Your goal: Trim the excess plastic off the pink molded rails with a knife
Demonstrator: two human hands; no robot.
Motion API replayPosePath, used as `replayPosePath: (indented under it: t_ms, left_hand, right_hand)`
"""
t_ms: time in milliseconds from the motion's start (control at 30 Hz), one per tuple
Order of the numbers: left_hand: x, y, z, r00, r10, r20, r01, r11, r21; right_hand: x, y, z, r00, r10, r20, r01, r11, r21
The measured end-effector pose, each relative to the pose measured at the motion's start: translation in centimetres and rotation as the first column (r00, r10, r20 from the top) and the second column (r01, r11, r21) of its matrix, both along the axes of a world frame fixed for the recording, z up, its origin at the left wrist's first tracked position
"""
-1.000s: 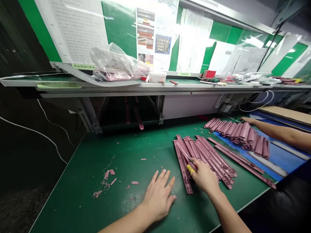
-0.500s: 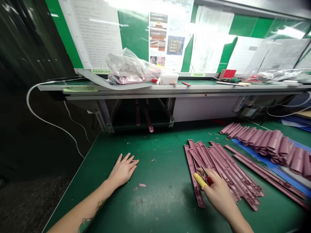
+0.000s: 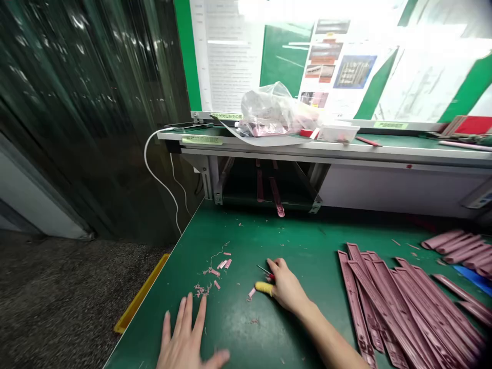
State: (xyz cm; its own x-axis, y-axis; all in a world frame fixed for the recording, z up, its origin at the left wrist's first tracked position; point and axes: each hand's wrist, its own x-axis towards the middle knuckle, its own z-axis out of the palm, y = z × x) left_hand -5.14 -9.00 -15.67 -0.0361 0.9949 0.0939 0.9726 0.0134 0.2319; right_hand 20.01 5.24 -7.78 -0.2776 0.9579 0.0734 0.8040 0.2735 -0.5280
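Note:
My left hand (image 3: 185,333) is open, its fingers spread over the green tabletop (image 3: 238,338) at the lower left. Small pink scraps (image 3: 223,264) and thin shavings (image 3: 201,290) lie just beyond its fingertips. In the middle of the table my right hand (image 3: 287,288) is closed around a small red-handled knife (image 3: 270,275), its thin tip pointing left. A yellow finger cover (image 3: 264,288) sits on that hand's thumb, and one loose pink piece (image 3: 251,293) lies beside it. To the right, a pile of long pink plastic strips (image 3: 400,302) fans out.
Curved pink parts (image 3: 457,245) are stacked at the far right. Above the table's back runs a shelf (image 3: 407,154) with a plastic bag (image 3: 269,110) and a small clear box (image 3: 338,132). A yellow bin edge (image 3: 142,292) shows beyond the left table edge.
The view has turned left. My right hand has left the strips with the knife and come to mid-table. My left hand has drawn back toward me, and the scraps beyond it show.

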Motion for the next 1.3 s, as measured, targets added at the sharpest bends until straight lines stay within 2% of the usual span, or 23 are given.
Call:
replayPosePath:
  t_ms: [67,167,233,300,367,433,500,567,633,733,867,967,1067,1100,1167,1200,1233,1267,1300]
  left_hand:
    - [0.3,4.0,1.7,0.997,0.049,0.060,-0.051,0.998,0.036]
    - [0.5,10.1,3.7,0.995,-0.023,0.101,0.018,0.998,0.054]
    - [0.9,12.8,4.4,0.983,-0.138,0.123,0.131,0.989,0.063]
    - [1.8,14.4,4.7,0.950,-0.277,0.145,0.269,0.960,0.075]
    - [3.3,15.0,5.0,0.900,-0.404,0.160,0.395,0.914,0.090]
    - [4.9,15.0,5.3,0.856,-0.488,0.171,0.476,0.873,0.107]
    - [6.2,14.9,5.6,0.829,-0.531,0.177,0.514,0.847,0.132]
    - [6.5,15.0,5.6,0.821,-0.543,0.175,0.518,0.839,0.167]
    - [5.7,15.3,5.5,0.827,-0.537,0.166,0.503,0.839,0.208]
    - [2.5,16.0,5.3,0.855,-0.498,0.147,0.452,0.853,0.262]
    - [-2.4,16.4,5.6,0.890,-0.440,0.120,0.388,0.868,0.310]
    - [-3.1,16.1,6.7,0.911,-0.398,0.110,0.341,0.875,0.344]
    - [0.1,15.0,8.5,0.914,-0.398,0.080,0.330,0.844,0.421]
    - [1.7,14.4,9.2,0.910,-0.411,0.059,0.335,0.810,0.481]
    - [5.2,13.0,10.7,0.896,-0.443,0.042,0.315,0.697,0.644]
    - [6.7,12.2,11.4,0.872,-0.482,0.081,0.296,0.654,0.696]
    - [8.0,11.3,12.0,0.823,-0.540,0.178,0.288,0.666,0.688]
    - [9.1,10.5,12.4,0.741,-0.596,0.311,0.310,0.713,0.629]
    - [9.9,9.6,12.5,0.640,-0.617,0.458,0.364,0.768,0.527]
  right_hand:
    - [-3.2,1.5,0.0,0.997,0.069,-0.030,-0.069,0.998,0.010]
    - [-6.2,2.6,0.5,0.988,0.127,-0.084,-0.126,0.992,0.021]
    - [-6.0,3.4,1.3,0.986,0.108,-0.127,-0.102,0.994,0.049]
    - [-4.1,4.5,2.3,0.987,0.009,-0.162,0.006,0.995,0.095]
    - [-1.5,6.2,3.6,0.974,-0.141,-0.179,0.167,0.976,0.140]
    - [0.8,8.2,5.0,0.940,-0.283,-0.188,0.315,0.933,0.173]
    - [2.1,10.3,6.4,0.906,-0.372,-0.202,0.409,0.892,0.191]
    - [2.2,12.4,7.6,0.886,-0.409,-0.219,0.451,0.872,0.192]
    - [1.7,14.3,8.8,0.881,-0.412,-0.235,0.455,0.872,0.178]
    - [0.7,16.6,10.4,0.889,-0.375,-0.263,0.416,0.902,0.121]
    - [0.3,17.2,11.9,0.887,-0.306,-0.345,0.315,0.949,-0.031]
    - [0.4,14.4,12.0,0.844,-0.260,-0.468,0.221,0.965,-0.138]
    - [0.5,7.8,11.0,0.767,-0.204,-0.608,0.098,0.974,-0.203]
    - [0.7,5.1,10.5,0.741,-0.183,-0.646,0.049,0.974,-0.219]
    - [1.3,-0.5,9.5,0.689,-0.143,-0.710,-0.087,0.957,-0.278]
    - [1.7,-3.0,9.0,0.593,-0.144,-0.792,-0.237,0.909,-0.342]
    - [2.1,-5.1,8.6,0.534,-0.153,-0.831,-0.352,0.853,-0.384]
    - [2.4,-6.9,8.3,0.471,-0.165,-0.867,-0.394,0.840,-0.374]
    - [2.6,-8.2,8.0,0.401,-0.182,-0.898,-0.397,0.849,-0.349]
